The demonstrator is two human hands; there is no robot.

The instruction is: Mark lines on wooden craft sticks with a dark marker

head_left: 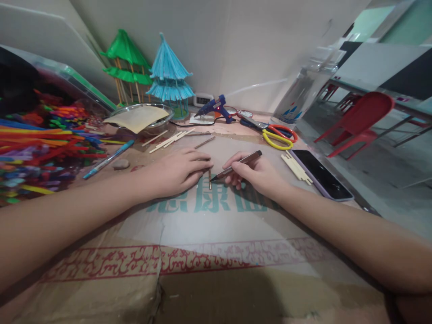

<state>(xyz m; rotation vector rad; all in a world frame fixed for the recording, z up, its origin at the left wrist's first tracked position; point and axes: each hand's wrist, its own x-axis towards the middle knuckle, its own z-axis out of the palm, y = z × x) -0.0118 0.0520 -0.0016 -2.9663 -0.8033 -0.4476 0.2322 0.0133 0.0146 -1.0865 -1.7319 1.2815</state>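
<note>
The left hand [184, 168] holds the far end of a thin dark stick [209, 180] against the cardboard [216, 292], seemingly to keep it steady, while the right hand [248, 171] grips a brown marker [251, 157], slanted so its tip meets the stick.

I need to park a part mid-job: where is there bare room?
Mostly on the cardboard between the forearms, nearer than the green lettering. A smaller patch lies beyond the right hand, between the far brown stick and the scissors. Crowded: pipe cleaners at left; pale sticks and phone at right.
</note>
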